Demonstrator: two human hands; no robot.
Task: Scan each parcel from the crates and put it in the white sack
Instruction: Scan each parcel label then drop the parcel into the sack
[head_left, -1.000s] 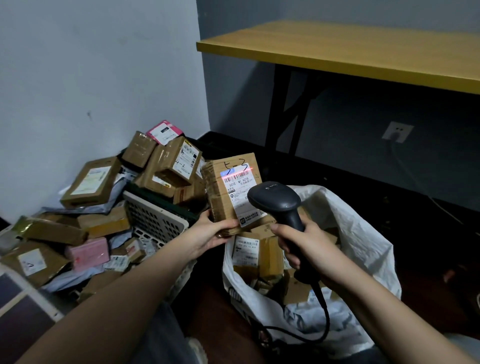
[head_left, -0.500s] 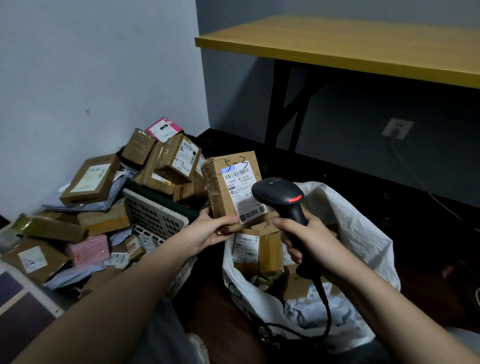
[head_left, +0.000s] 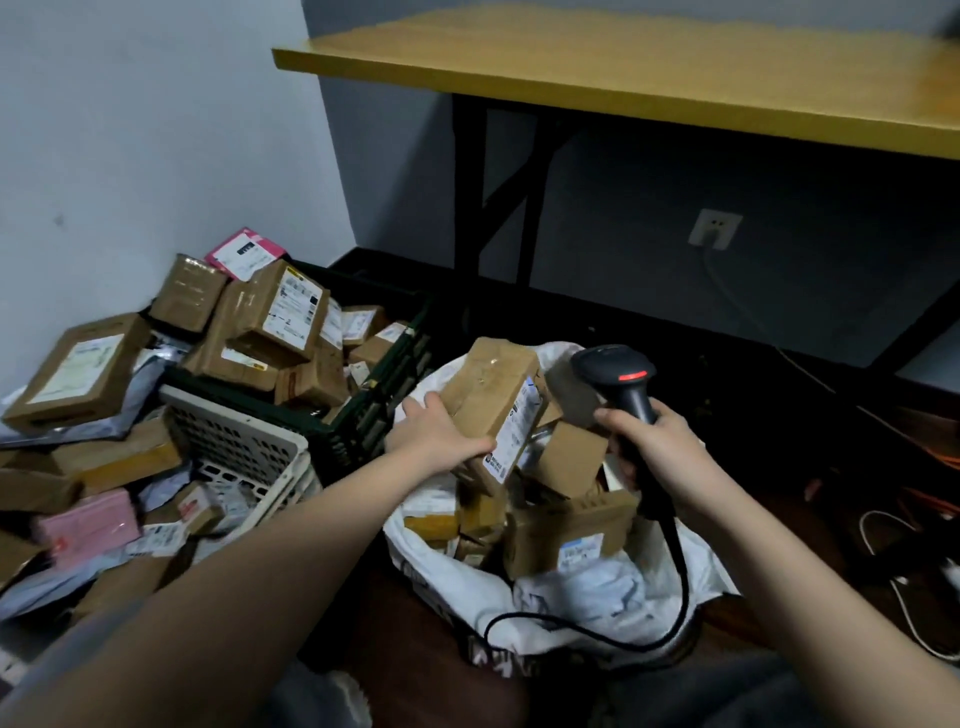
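Left hand (head_left: 441, 434) grips our taped parcel (head_left: 493, 408), tilted over the white sack (head_left: 597, 587) mouth; just right of it, right hand (head_left: 657, 441) clasps the scanner (head_left: 621, 379) handle.

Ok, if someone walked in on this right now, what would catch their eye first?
Probably the cardboard parcel that the left hand holds over the open white sack in the middle, with the right hand gripping a black scanner beside it. Next, the heap of parcels spilling over the dark crate and white crate at left.
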